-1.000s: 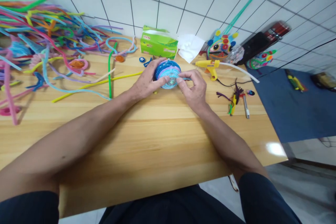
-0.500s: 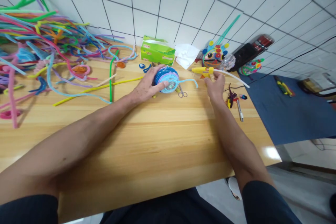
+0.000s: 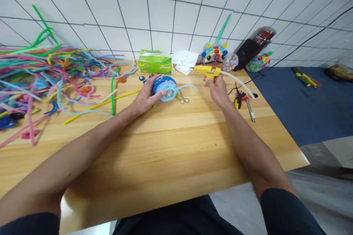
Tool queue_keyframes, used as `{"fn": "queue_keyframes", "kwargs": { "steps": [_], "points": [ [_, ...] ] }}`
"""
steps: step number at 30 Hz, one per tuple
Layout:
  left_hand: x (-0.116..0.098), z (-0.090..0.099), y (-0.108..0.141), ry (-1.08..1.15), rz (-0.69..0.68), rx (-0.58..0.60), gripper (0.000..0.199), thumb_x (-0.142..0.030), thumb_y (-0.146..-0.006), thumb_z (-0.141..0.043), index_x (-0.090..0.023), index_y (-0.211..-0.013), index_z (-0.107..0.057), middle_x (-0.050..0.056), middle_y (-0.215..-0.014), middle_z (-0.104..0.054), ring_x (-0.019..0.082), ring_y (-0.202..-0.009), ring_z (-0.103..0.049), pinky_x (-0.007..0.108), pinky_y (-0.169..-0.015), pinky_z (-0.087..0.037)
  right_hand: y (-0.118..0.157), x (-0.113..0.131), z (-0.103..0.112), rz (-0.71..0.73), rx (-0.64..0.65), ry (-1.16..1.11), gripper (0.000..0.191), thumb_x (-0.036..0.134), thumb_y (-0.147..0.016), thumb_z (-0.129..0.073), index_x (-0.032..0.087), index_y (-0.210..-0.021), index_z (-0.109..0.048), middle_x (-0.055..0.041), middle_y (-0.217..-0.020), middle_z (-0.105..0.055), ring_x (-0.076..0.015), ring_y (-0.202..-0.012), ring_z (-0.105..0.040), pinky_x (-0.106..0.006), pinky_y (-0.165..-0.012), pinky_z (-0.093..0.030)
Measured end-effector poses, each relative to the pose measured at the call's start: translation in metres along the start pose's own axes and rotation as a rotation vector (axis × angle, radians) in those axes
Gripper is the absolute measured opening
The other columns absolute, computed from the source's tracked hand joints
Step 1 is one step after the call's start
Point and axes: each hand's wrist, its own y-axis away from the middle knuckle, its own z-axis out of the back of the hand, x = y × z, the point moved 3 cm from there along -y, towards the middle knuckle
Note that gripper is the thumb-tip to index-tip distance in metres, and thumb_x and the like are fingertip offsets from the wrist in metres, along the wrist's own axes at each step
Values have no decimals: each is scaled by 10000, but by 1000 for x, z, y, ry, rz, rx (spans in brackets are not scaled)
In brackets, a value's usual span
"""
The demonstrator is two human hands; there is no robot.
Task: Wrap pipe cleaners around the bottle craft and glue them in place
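Observation:
My left hand is closed round the left side of a round piece wound with blue and purple pipe cleaners, its thumb across the light blue front. From that piece a loose light blue pipe cleaner end sticks out to the right. In my right hand is a yellow hot glue gun, its nozzle pointing left and a long white glue stick curving out of its back. Small scissors lie just right of the wound piece, partly behind it.
A heap of coloured pipe cleaners spreads over the left of the table. Along the wall stand a green tissue pack, a white tissue, a decorated figure and a dark bottle. A pen lies at right.
My right hand has lifted the glue gun slightly, and its nozzle now shows in front of the white tissue. The camera view has shifted; the left hand keeps its hold.

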Motion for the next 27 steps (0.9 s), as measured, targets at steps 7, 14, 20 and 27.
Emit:
{"fn": "queue_keyframes", "kwargs": {
  "steps": [7, 14, 20, 27],
  "points": [
    [-3, -2, 2, -109, -84, -14, 985, -899, -1092, -727, -253, -1809, -529, 239, -1838, -620, 479, -1725, -618, 733, -1503, -482, 45, 47, -8, 18, 67, -139, 475, 686, -860, -927, 291, -860, -661, 29, -797, -726, -209, -740, -666, -397, -753, -626],
    [-1, -4, 13, -139, -160, -43, 912, -833, -1137, -731, -299, -1838, -496, 213, -1864, -602, 454, -1754, -592, 711, -1518, -473, 71, 70, -12, 199, -39, 83, 317, 465, -870, -912, 325, -765, -648, -7, -721, -714, -297, -812, -772, -482, -872, -711],
    [-6, -6, 10, -170, -212, -22, 948, -899, -1107, -720, -274, -1796, -541, 217, -1793, -657, 454, -1694, -627, 699, -1477, -517, 72, 55, -13, 214, -61, 281, 228, 449, -842, -869, 289, -967, -764, -121, -960, -846, -391, -961, -836, -613, -1016, -742],
    [-5, -9, 8, -161, -247, -25, 951, -873, -1113, -721, -261, -1815, -528, 226, -1802, -648, 464, -1692, -620, 703, -1475, -503, 77, 49, -17, 249, -64, 311, 326, 404, -767, -857, 296, -1058, -758, -79, -895, -824, -363, -884, -810, -552, -926, -745]
  ]
}}
